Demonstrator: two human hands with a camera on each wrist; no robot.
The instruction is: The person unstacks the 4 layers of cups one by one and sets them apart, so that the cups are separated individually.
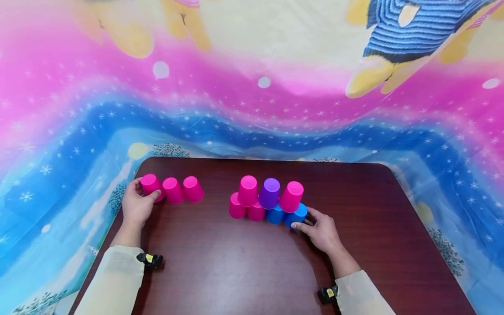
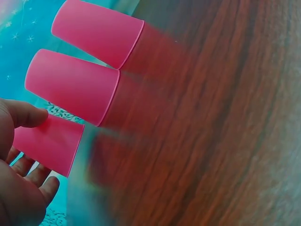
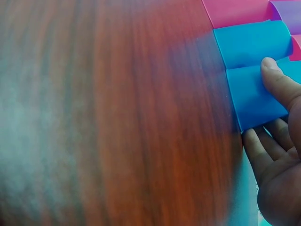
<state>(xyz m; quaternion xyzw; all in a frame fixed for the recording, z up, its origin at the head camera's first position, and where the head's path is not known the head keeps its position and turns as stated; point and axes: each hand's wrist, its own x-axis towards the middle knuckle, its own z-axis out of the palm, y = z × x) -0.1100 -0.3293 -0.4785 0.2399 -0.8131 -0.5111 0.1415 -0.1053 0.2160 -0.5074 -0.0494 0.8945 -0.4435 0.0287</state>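
Observation:
At the table's far left, my left hand (image 1: 138, 205) grips an upside-down pink cup (image 1: 148, 183), thumb on the near side and fingers behind. Two more pink cups stand upside down just right of it, a middle one (image 1: 173, 190) and an outer one (image 1: 193, 189). Right of centre is a two-tier row of inverted cups. Its upper tier has a pink cup (image 1: 247, 190), a purple cup (image 1: 270, 193) and another pink cup (image 1: 292, 197). Pink and blue cups form the lower tier. My right hand (image 1: 323, 229) holds the rightmost blue cup (image 3: 256, 94) between thumb and fingers.
The dark brown table (image 1: 228, 267) has rounded far corners. Behind and beside it hangs a colourful printed cloth (image 1: 252, 109). A small black device (image 1: 150, 260) sits at the left cuff and another black device (image 1: 327, 294) at the right cuff.

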